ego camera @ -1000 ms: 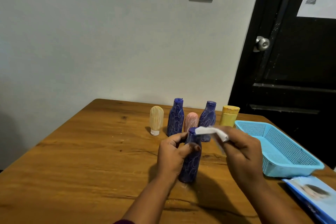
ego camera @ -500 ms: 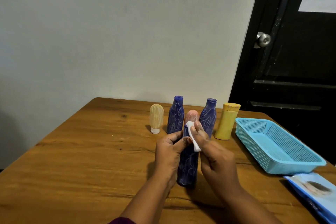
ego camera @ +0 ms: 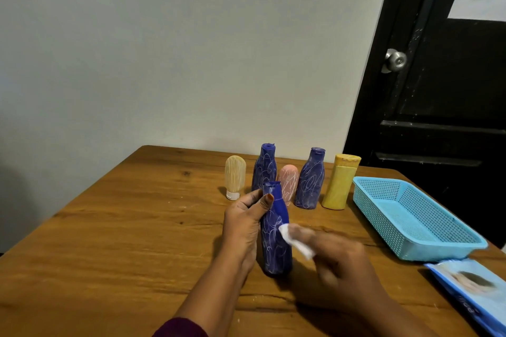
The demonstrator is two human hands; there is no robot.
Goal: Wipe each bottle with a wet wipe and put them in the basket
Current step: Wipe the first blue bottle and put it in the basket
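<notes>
A blue bottle [ego camera: 274,238] with white scribbles stands upright on the table, gripped from the left by my left hand [ego camera: 242,223]. My right hand [ego camera: 336,260], blurred by motion, presses a white wet wipe [ego camera: 295,239] against the bottle's right side at mid height. The bottle's upper part looks free of scribbles. Behind stand a cream bottle [ego camera: 235,176], two scribbled blue bottles [ego camera: 263,168] [ego camera: 310,179], a pink bottle [ego camera: 289,182] and a yellow bottle [ego camera: 341,182]. The light blue basket [ego camera: 416,247] sits at the right with nothing in it.
A blue wet-wipe pack [ego camera: 471,290] lies at the table's near right corner, just in front of the basket. The wooden table [ego camera: 123,241] meets a grey wall behind. A black door [ego camera: 438,76] stands at the right.
My right hand with the wipe has moved from the bottle's cap down its right side to mid height. The left hand keeps its hold on the bottle.
</notes>
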